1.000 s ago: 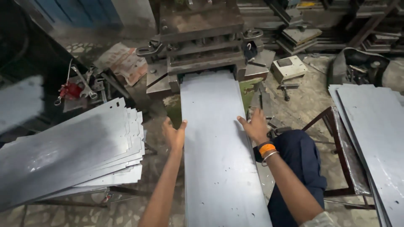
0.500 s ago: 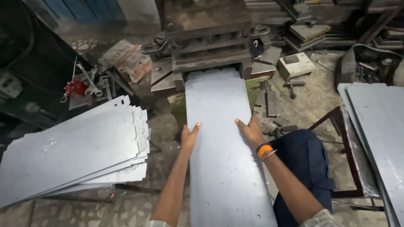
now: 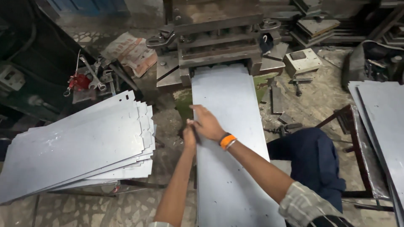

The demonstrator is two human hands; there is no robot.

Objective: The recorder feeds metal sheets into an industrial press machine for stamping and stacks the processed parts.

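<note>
A long grey metal sheet [image 3: 233,138] lies in front of me, its far end under a heavy dark press machine [image 3: 214,33]. My left hand [image 3: 189,136] grips the sheet's left edge about halfway along. My right hand [image 3: 207,122], with an orange band on the wrist, has crossed over and rests on the sheet beside the left hand, fingers pointing to the left edge. My knee in dark blue trousers [image 3: 313,162] is to the right of the sheet.
A stack of notched grey sheets [image 3: 80,147] lies on the left. More sheets [image 3: 385,122] rest on a dark stand at the right. Wrenches and a red tool [image 3: 86,80] lie upper left; a small beige box [image 3: 301,61] and scrap sit near the press.
My right hand moved from the sheet's right edge across to the left edge, next to my left hand. The view has come closer to the press.
</note>
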